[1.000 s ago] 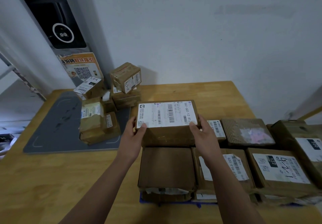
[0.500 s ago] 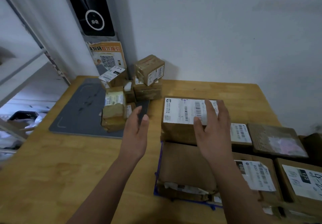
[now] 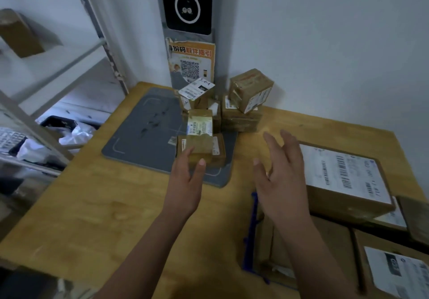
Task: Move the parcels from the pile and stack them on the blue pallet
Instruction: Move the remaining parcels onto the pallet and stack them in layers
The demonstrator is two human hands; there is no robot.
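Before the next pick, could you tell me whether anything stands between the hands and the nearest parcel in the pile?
Nothing visible does. The left hand is open just before the nearest parcel; the right hand is open over bare table.

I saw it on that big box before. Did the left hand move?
Yes. The left hand left the big labelled box and went left toward the small parcels on the grey mat.

Table: pale wood, smooth, slight sheen. Mat: grey, matt, scuffed with dark marks. Parcels: brown cardboard wrapped in glossy tape, white paper labels. Large box: matt cardboard, white printed paper label. Pallet: blue, looks plastic. Poster: paper, edges worn and torn. Shelf frame: grey painted metal.
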